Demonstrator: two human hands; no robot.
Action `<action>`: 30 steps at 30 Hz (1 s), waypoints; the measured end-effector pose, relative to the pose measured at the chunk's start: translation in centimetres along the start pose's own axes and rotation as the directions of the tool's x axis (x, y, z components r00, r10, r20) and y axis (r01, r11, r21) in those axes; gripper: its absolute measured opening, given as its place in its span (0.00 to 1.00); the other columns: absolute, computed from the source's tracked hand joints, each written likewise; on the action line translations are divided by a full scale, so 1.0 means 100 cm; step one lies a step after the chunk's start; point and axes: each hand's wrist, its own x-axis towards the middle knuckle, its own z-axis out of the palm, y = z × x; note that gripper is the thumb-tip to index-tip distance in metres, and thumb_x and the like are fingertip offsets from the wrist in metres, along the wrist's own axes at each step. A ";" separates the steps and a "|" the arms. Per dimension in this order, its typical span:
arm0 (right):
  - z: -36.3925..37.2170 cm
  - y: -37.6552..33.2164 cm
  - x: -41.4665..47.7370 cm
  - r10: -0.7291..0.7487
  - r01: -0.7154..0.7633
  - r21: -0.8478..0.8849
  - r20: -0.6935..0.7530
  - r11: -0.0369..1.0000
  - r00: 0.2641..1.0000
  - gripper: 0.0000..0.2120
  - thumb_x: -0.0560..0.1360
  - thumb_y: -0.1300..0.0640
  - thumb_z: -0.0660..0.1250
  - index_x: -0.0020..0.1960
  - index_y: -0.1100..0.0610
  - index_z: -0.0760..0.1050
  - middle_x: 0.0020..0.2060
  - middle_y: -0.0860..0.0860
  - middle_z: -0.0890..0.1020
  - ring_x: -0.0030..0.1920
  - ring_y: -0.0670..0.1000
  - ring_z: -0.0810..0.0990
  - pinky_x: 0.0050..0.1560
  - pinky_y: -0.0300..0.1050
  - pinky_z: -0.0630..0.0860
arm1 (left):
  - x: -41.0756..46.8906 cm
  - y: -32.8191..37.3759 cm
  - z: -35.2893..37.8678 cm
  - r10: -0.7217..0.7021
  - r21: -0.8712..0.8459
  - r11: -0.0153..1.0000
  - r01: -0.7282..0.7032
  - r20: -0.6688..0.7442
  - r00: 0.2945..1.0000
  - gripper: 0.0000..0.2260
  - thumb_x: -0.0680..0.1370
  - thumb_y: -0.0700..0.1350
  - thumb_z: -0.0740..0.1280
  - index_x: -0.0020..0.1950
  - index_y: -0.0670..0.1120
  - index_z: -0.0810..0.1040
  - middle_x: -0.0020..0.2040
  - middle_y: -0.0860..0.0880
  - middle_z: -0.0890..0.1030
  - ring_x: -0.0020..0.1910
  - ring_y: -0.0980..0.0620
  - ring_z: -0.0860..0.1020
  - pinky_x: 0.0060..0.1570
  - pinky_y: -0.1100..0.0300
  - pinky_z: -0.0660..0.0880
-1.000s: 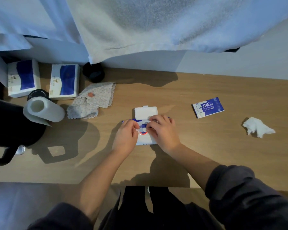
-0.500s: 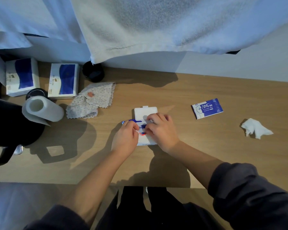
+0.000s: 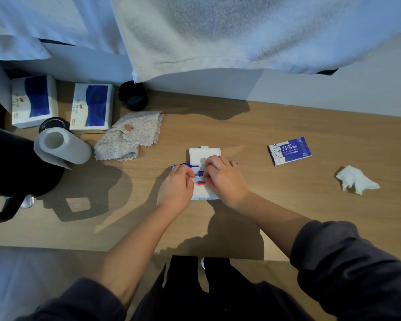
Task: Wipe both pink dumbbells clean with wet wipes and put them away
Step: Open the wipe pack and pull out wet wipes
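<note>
**A:** What is the left hand [image 3: 176, 188] doing?

**B:** It's curling round the left end of the wet wipe pack [image 3: 200, 183], steadying it on the table [image 3: 310, 209]. The flip lid [image 3: 205, 154] is standing open. The right hand [image 3: 225, 179] is bending its fingers over the opening. I can't tell whether it's pinching a wipe.

**A:** And the pink dumbbells?

**B:** They aren't showing anywhere. A sachet [image 3: 289, 150] and a crumpled wipe [image 3: 354, 179] are lying further right, so I'm guessing the wiping is only partly done and the putting away not yet begun.
</note>
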 end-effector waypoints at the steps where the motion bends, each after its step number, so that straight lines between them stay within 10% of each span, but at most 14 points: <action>1: -0.002 0.001 0.001 0.016 -0.017 0.038 0.028 0.999 0.999 0.03 0.70 0.62 0.71 0.39 0.60 0.78 0.45 0.53 0.79 0.41 0.57 0.78 0.39 0.50 0.75 | 0.000 0.000 -0.001 0.007 0.005 1.000 -0.007 0.004 1.000 0.09 0.80 0.36 0.59 0.54 0.43 0.77 0.55 0.48 0.79 0.49 0.48 0.77 0.47 0.53 0.74; 12: -0.012 0.008 0.000 0.103 -0.159 0.278 0.206 0.947 0.973 0.04 0.73 0.58 0.70 0.44 0.58 0.80 0.47 0.51 0.78 0.47 0.53 0.76 0.48 0.55 0.76 | -0.006 0.003 -0.007 0.057 0.068 0.996 -0.061 0.061 0.996 0.10 0.79 0.36 0.58 0.57 0.43 0.76 0.57 0.48 0.77 0.50 0.46 0.77 0.48 0.50 0.73; 30: -0.016 -0.010 0.002 0.043 -0.038 -0.068 0.067 0.997 0.997 0.12 0.70 0.54 0.65 0.32 0.59 0.78 0.37 0.50 0.79 0.34 0.55 0.78 0.30 0.47 0.75 | -0.008 0.004 -0.007 0.024 0.106 0.994 -0.034 0.092 0.995 0.11 0.80 0.38 0.58 0.59 0.45 0.76 0.59 0.49 0.76 0.52 0.47 0.77 0.48 0.53 0.73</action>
